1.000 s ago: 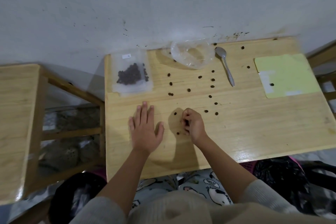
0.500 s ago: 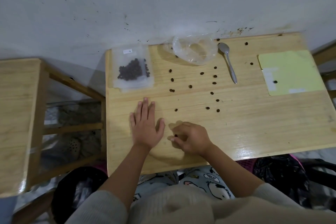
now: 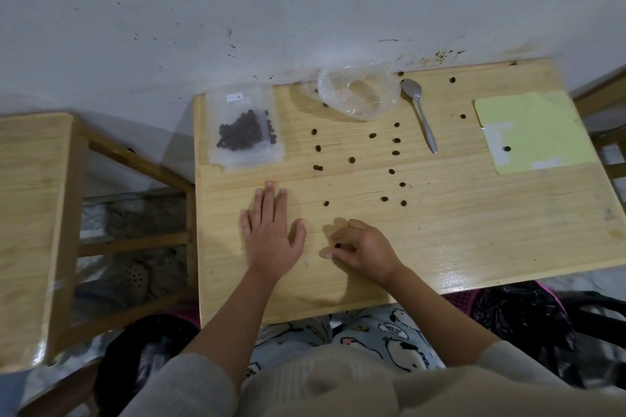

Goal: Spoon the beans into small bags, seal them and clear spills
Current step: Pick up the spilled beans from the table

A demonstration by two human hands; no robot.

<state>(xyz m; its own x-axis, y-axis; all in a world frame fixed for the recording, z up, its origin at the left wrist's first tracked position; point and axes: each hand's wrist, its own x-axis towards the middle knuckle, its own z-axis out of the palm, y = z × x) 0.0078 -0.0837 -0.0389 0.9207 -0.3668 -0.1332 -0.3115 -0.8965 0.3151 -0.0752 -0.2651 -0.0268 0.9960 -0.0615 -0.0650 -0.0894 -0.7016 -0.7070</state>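
Looking down from the head view, a light wooden surface (image 3: 440, 230) stands against a grey wall (image 3: 237, 3). The left hand (image 3: 271, 234) lies flat on the wood near the front edge, palm down, its fingers (image 3: 269, 200) straight and slightly spread, holding nothing. Just to its right, the right hand (image 3: 364, 249) rests on the surface with its fingers (image 3: 338, 256) curled inward; a single dark bean (image 3: 337, 245) sits at the fingertips, and they appear to pinch it, though the contact is too small to judge surely.

Loose beans (image 3: 352, 160) lie scattered over the middle of the surface, well apart from one another, from just beyond the right hand to the far edge. At the far left corner lies a small clear bag (image 3: 244, 129) with a heap of beans inside, lying flat on what seems to be other clear bags beneath it. A crumpled open plastic bag (image 3: 359, 95) sits at the far edge near the wall, and a metal spoon (image 3: 420, 112) lies just to its right, bowl towards the wall. A yellow-green sheet (image 3: 535, 132) lies at the right side with one bean on it. A second wooden table (image 3: 30, 213) stands to the left, apart from the first. Patterned trousers (image 3: 372, 338) show below the front edge.
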